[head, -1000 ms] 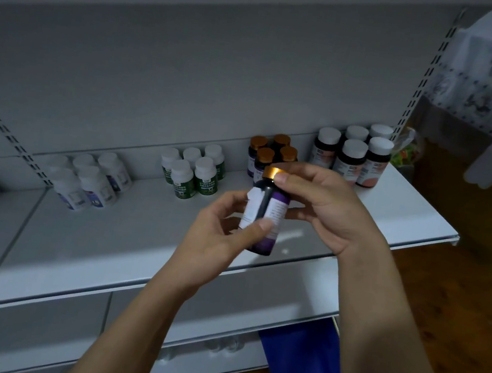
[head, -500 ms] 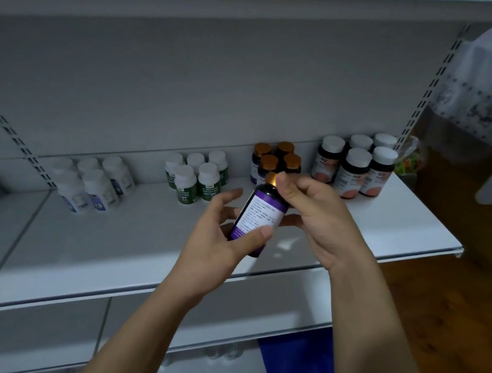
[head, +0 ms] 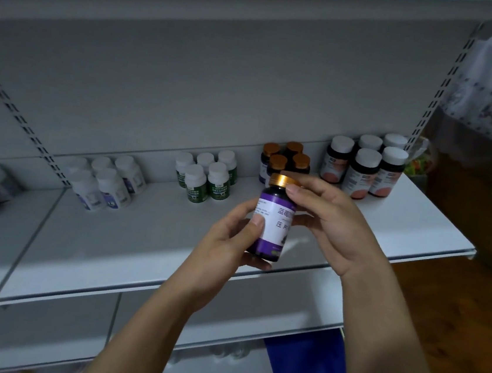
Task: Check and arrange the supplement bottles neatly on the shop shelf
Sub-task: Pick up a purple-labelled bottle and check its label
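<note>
Tilted before, purple-label bottle (head: 278, 227) nearly upright; left hand (head: 225, 245), right hand (head: 335, 227) pinch it over shelf edge (head: 414, 258).

Both bare forearms reach up and forward. The left hand (head: 223, 242) cups the bottle (head: 276, 229) from below, thumb on its label; the right hand (head: 338, 227) pinches it near its top.

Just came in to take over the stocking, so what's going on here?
A person holds one purple-labelled bottle roughly upright in front of the shelf, label facing the camera. The left hand grips its lower body; the right hand pinches it near the gold cap. Four gold-capped bottles stand at the back of the shelf, between a green-labelled group and a pink-labelled group.
</note>
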A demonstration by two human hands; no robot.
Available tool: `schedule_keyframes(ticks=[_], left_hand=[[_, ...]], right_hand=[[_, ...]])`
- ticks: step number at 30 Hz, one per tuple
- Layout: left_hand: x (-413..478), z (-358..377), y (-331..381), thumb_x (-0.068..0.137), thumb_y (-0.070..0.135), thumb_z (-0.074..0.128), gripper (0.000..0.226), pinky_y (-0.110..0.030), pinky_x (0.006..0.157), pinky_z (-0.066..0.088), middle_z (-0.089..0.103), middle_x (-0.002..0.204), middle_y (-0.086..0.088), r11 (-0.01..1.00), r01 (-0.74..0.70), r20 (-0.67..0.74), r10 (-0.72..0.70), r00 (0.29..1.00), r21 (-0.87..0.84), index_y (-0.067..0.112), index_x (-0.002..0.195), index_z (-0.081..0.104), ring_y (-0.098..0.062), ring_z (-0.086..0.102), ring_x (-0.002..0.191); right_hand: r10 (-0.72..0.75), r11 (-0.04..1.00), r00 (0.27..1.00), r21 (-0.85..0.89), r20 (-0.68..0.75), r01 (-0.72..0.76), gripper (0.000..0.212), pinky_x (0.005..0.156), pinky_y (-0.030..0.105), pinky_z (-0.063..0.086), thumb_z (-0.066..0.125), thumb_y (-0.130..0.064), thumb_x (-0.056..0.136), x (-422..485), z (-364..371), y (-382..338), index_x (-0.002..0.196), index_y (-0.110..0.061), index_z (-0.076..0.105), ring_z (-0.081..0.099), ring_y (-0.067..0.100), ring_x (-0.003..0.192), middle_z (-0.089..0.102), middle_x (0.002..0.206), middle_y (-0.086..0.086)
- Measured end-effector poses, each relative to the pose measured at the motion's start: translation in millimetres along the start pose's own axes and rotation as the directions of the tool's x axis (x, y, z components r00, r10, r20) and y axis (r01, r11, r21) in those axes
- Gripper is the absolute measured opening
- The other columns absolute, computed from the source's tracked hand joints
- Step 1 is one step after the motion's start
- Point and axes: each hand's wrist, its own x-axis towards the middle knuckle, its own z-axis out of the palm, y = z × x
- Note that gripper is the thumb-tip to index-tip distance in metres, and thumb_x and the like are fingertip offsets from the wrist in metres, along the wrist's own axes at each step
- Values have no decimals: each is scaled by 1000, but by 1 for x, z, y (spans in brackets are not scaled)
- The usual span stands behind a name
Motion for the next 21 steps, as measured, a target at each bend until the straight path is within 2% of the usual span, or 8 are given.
schedule_keyframes(ticks=[2,4,7,11,14,17,21], left_hand=[[-1,-1,0,90,34,65,39,-30,75,56,66,117,-8,999,-3,31,2,1000,39,29,127,57,-21,67,89],[1,-3,0,76,28,77,55,-29,79,56,66,117,-1,993,7,43,-12,999,120,33,126,57,-19,69,93],[3,-5,-3,68,20,85,66,-30,82,57,68,111,5,983,27,0,-27,1000,184,35,126,58,-21,69,96],[2,-8,-5,72,23,80,62,-41,87,56,67,118,0,989,-21,-23,24,999,144,30,129,57,-27,69,95],[0,-9,-2,76,22,73,58,-37,83,57,68,117,-1,993,-50,-24,53,998,104,26,132,56,-24,70,91],[-1,-8,0,78,21,70,54,-32,78,56,68,117,-3,993,-63,-11,65,998,101,24,130,57,-21,68,92],[2,-10,-3,73,19,75,57,-34,82,56,69,115,-1,993,-55,-24,58,998,109,27,127,59,-23,68,101]], right_hand=[[-14,999,999,-34,-52,12,29,82,40,47,74,-25,76,-1,3,0,103,-15,73,65,20,89,73,101,11],[-32,997,994,-80,-103,24,21,79,38,49,76,-23,77,-1,6,0,97,-17,72,67,15,85,75,93,5],[-57,994,987,-102,-148,42,34,73,35,50,82,-32,68,-3,13,-2,93,-12,69,66,14,78,73,90,11],[-76,992,986,-116,-150,59,36,71,30,54,73,-38,71,-7,12,-8,93,-10,69,66,10,75,72,85,5],[-59,992,994,-113,-93,49,26,70,28,57,71,-29,79,-8,9,-11,99,-12,70,68,11,81,74,91,5],[-54,996,997,-72,-58,50,16,65,24,57,67,-18,86,-10,10,-10,101,-12,70,69,9,79,75,88,0],[-72,996,994,-59,-82,67,15,66,24,57,69,-16,85,-11,9,-9,100,-13,71,70,9,80,76,88,1]])
